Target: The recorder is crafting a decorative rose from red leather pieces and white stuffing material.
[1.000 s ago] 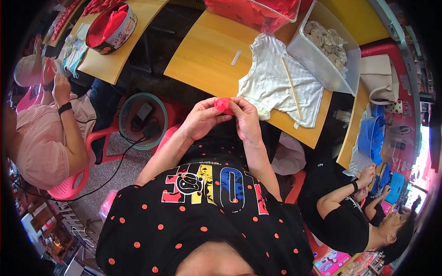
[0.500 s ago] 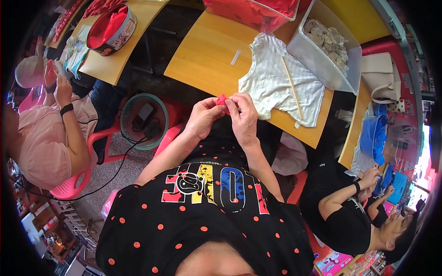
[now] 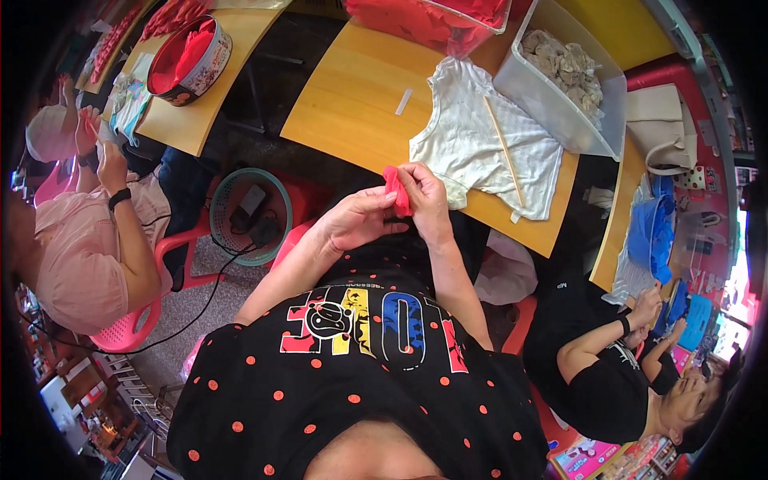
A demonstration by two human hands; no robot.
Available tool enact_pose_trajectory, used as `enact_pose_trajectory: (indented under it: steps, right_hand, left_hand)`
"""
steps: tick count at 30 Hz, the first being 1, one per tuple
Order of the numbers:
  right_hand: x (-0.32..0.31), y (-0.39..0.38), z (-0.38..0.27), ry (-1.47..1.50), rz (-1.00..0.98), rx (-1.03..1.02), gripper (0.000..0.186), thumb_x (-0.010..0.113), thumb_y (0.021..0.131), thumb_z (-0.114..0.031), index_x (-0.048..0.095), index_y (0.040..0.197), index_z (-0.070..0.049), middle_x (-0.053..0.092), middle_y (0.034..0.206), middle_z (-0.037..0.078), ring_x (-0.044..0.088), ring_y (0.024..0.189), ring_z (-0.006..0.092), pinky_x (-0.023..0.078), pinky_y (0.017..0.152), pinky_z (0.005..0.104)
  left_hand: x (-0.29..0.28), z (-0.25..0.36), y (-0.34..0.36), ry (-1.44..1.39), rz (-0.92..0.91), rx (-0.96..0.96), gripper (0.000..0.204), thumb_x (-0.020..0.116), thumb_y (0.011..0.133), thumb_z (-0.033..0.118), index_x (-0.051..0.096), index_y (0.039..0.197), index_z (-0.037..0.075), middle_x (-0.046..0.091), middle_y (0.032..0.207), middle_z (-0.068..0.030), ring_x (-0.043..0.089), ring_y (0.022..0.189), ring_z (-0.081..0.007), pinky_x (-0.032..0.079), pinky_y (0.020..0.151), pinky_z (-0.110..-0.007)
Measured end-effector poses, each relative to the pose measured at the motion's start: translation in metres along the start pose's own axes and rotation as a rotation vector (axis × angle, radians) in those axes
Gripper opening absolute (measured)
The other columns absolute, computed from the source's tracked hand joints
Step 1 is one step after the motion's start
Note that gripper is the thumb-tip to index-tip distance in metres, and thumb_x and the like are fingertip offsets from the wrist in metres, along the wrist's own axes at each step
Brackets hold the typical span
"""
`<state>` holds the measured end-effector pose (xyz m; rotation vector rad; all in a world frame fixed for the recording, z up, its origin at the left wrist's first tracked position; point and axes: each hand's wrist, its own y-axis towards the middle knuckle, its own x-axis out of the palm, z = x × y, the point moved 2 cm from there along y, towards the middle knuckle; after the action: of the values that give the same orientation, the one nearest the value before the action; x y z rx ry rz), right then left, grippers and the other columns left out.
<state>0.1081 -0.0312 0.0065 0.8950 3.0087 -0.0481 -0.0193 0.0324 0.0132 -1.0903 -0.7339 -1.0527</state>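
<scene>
A: Just above the middle of the frame, there's the small red piece (image 3: pixel 398 194), soft-looking, caught between two bare hands.

B: And the grip? The left hand (image 3: pixel 358 222) pinches it on its left side; the right hand (image 3: pixel 426 204) nips it from the other, fingers bent over it — exactly where those tips press, I can't tell.

A: What could go wrong here?

B: An uneven pull, I'd say: one hand tugging harder could crease or even tear it, if it's thin. A slackened pinch could drop it too — it's held up off the near edge of the table (image 3: pixel 344 100).

A: And that table?

B: Runs across upper centre, white shirt (image 3: pixel 460 120) spread on it, pale stick (image 3: pixel 504 152) lying over the shirt. At the top edge, a clear bin (image 3: pixel 474 40) of red pieces; right of it, a translucent bin (image 3: pixel 615 108) of crumpled beige stuff.

A: Further out?

B: Upper left, a round tin (image 3: pixel 206 76) on another table (image 3: pixel 188 128); lower, a mint-green basket (image 3: pixel 222 218). Co-worker in pink (image 3: pixel 88 256) at left, another in black (image 3: pixel 604 392) lower right.
</scene>
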Motion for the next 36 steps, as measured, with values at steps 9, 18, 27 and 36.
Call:
enact_pose_trajectory:
  steps: [9, 18, 27, 36]
  right_hand:
    - [-0.008, -0.011, -0.044, -0.227, 0.075, -0.102, 0.012, 0.065, 0.084, -0.007, 0.066, 0.091, 0.003, 0.063, 0.083, 0.006, 0.058, 0.069, 0.0107, 0.045, 0.062, 0.0221]
    - [0.004, -0.015, -0.036, -0.446, 0.156, -0.298, 0.01, 0.066, 0.082, -0.005, 0.065, 0.088, 0.004, 0.062, 0.077, 0.011, 0.061, 0.065, 0.0187, 0.048, 0.06, 0.0265]
    - [-0.023, -0.009, -0.002, 0.813, 0.14, 0.236, 0.014, 0.061, 0.089, -0.01, 0.065, 0.093, 0.004, 0.063, 0.075, 0.004, 0.053, 0.062, 0.0081, 0.045, 0.059, 0.0215]
    - [0.0, -0.006, -0.003, 0.486, 0.344, 0.086, 0.013, 0.063, 0.088, -0.009, 0.064, 0.095, 0.002, 0.066, 0.08, 0.006, 0.061, 0.065, 0.0103, 0.049, 0.062, 0.0204]
  left_hand:
    - [-0.015, 0.015, 0.005, 0.149, 0.22, 0.157, 0.015, 0.06, 0.091, 0.021, 0.064, 0.098, 0.009, 0.064, 0.088, 0.0006, 0.058, 0.081, -0.009, 0.046, 0.081, -0.031]
    - [-0.004, 0.022, -0.001, 1.03, 0.532, 0.493, 0.017, 0.066, 0.082, 0.015, 0.069, 0.086, -0.001, 0.064, 0.074, -0.0056, 0.057, 0.066, -0.0116, 0.044, 0.062, -0.025]
    - [-0.025, 0.056, -0.003, 0.939, 0.735, 0.56, 0.011, 0.064, 0.08, 0.007, 0.066, 0.086, -0.002, 0.06, 0.071, -0.0019, 0.056, 0.062, -0.0071, 0.045, 0.056, -0.022]
    - [0.03, 0.023, -0.001, 0.689, 0.446, 0.452, 0.018, 0.066, 0.085, 0.011, 0.064, 0.095, -0.005, 0.066, 0.08, -0.0068, 0.06, 0.064, -0.0089, 0.05, 0.06, -0.021]
